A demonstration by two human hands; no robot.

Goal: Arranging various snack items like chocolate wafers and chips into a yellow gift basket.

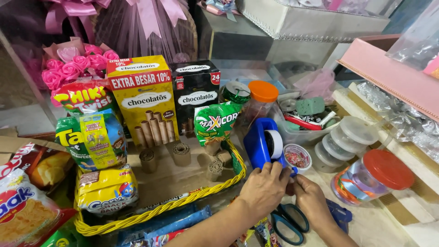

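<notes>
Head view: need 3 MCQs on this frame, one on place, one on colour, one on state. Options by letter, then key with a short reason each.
1. Where do the scissors lie?
A. inside the yellow basket
B. under the two hands, in front of the tape dispenser
C. on top of the pink box

2. What colour is the lid of the tilted clear jar at the right?
A. red
B. green
C. white

3. What are the left hand and right hand doing?
A. both resting flat and empty
B. one lifting the yellow basket
C. both at the front end of the blue tape dispenser

Key: 1 B, the handles show just below the wrists. 2 A, its cap is plainly red. 3 C, the fingers of both meet at the dispenser's near end.
</notes>
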